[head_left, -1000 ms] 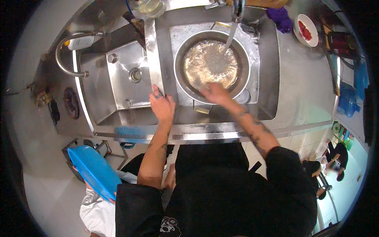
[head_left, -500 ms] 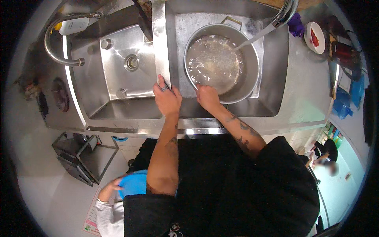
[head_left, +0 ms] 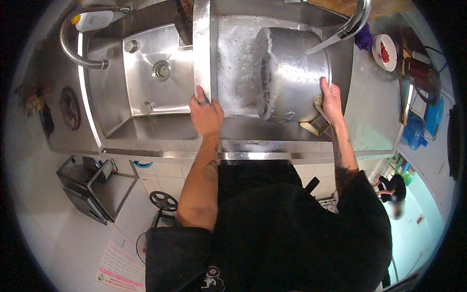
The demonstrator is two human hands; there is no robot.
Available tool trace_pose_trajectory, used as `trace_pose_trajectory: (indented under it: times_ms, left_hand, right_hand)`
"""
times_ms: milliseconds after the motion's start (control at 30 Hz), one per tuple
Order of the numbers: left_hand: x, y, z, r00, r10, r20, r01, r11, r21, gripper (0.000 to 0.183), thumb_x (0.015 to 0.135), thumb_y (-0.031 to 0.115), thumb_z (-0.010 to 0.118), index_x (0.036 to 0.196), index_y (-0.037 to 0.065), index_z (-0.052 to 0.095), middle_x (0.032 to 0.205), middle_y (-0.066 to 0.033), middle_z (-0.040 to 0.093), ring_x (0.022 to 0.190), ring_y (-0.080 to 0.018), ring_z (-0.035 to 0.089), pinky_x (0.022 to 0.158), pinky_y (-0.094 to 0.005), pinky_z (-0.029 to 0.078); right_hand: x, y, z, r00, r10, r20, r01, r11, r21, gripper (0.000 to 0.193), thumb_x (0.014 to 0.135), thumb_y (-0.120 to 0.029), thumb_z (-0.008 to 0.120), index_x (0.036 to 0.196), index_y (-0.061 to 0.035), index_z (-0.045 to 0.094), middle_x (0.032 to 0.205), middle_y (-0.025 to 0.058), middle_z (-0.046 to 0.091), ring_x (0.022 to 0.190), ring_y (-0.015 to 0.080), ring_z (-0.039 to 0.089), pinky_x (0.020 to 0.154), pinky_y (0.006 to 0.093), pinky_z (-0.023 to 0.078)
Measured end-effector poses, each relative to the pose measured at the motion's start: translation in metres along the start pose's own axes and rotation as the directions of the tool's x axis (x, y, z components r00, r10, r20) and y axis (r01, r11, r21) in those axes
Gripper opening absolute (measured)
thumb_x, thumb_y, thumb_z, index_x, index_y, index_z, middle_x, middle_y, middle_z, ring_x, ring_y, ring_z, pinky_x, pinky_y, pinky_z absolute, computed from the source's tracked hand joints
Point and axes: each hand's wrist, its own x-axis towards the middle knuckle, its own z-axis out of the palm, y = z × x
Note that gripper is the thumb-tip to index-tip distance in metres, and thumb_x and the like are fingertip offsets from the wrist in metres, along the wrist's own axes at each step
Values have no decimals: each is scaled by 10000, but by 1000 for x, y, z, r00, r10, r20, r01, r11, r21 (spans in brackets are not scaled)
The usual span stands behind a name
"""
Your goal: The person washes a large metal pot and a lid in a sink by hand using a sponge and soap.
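Observation:
A large metal pot (head_left: pixel 294 73) lies tipped on its side in the right sink basin (head_left: pixel 236 48). Its dark, stained base faces left and its mouth faces right, so the inside is hidden. My right hand (head_left: pixel 331 100) is closed on the pot's rim, beside a metal loop handle (head_left: pixel 318 119). From the right faucet (head_left: pixel 357 22), a stream of water falls onto the pot's outer wall. My left hand (head_left: pixel 206 113), with a ring on one finger, grips the steel divider (head_left: pixel 201 58) between the two basins.
The left basin (head_left: pixel 160 97) has a drain (head_left: pixel 161 71) and a curved faucet (head_left: pixel 65 41), with a white bottle (head_left: pixel 95 21) behind. On the right counter are a white bowl (head_left: pixel 384 52) with red bits and a purple cloth (head_left: pixel 363 38). Another person (head_left: pixel 393 190) is far right.
The pot, upright with water inside before, has been tipped over to the right. My right hand has shifted rightward with its rim. A person with a blue basin at lower left has left view.

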Motion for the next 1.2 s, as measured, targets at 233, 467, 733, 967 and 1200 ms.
trace_pose_trajectory:
  times_ms: [233, 467, 733, 967, 1200]
  left_hand:
    - [-1, -1, 5, 999, 19, -39, -19, 1000, 3, 656, 798, 186, 619, 1390, 53, 370, 1149, -214, 472, 1051, -380, 504, 862, -460, 462]
    - [-2, 4, 4, 1000, -6, -21, 7, 1000, 21, 684, 783, 174, 631, 1400, 73, 354, 1163, -204, 472, 1078, -377, 495, 889, -456, 453]
    - [-3, 7, 3, 1000, -16, -7, 16, 999, 34, 677, 781, 161, 623, 1397, 76, 357, 1188, -200, 469, 1081, -374, 502, 888, -454, 458]
    - [-3, 8, 3, 1000, 3, -11, -3, 998, 55, 705, 776, 169, 632, 1408, 78, 333, 1194, -207, 467, 1081, -382, 506, 883, -453, 461]
    - [-3, 4, 3, 1000, 1, 13, -2, 997, 81, 739, 779, 238, 633, 1431, 80, 324, 1169, -200, 454, 1054, -375, 521, 884, -437, 471]
  right_hand:
    - [-29, 23, -10, 967, 211, -140, -79, 775, 627, 485, 979, -469, 449, 1139, -26, 566, 1035, 80, 621, 915, 192, 610, 804, 338, 500]
    - [-25, 30, -16, 960, 150, -238, 104, 597, 795, 523, 988, -448, 435, 1315, -41, 455, 1259, 86, 538, 1110, 243, 547, 960, 403, 444]
    - [-12, 6, -12, 942, 158, -296, 177, 517, 838, 492, 996, -420, 424, 1295, -33, 474, 1272, 88, 545, 1128, 268, 539, 977, 430, 430]
    - [4, -21, 19, 923, 201, -328, 207, 459, 864, 499, 1010, -410, 371, 1295, -7, 445, 1255, 122, 538, 1115, 302, 545, 964, 479, 446]
    - [25, -48, 40, 927, 288, -240, 171, 245, 954, 547, 1005, -457, 347, 1279, 12, 414, 1246, 161, 527, 1147, 312, 533, 921, 477, 504]
